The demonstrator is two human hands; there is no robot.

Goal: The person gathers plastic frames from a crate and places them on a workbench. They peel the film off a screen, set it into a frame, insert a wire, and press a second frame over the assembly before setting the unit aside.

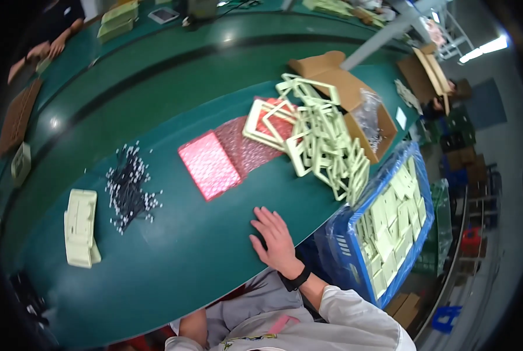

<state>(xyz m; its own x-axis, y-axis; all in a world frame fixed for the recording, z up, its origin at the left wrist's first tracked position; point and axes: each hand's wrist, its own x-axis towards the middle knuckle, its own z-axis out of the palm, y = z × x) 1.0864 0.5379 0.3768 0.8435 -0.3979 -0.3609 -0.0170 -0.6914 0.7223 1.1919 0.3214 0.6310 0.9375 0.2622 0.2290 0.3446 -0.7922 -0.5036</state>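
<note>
My right hand [275, 241], with a black band on its wrist, lies palm down near the front edge of the green table [179, 257]. Its fingers are stretched out and nothing is in them. My left forearm [193, 326] shows at the lower edge, but the hand is hidden below the table edge. Beyond my right hand lies a flat packet in pink bubble wrap [210, 165]. A sheet of pink bubble wrap [247, 143] runs from it under a heap of pale green rectangular plastic frames [325, 137].
Short black cables with white ends [130, 190] lie at left, beside stacked pale green plastic housings [81, 228]. A blue lined crate [355, 257] of pale green panels stands at right. Behind the frames is an open cardboard box [355, 88]. Another person's hands [48, 50] are far left.
</note>
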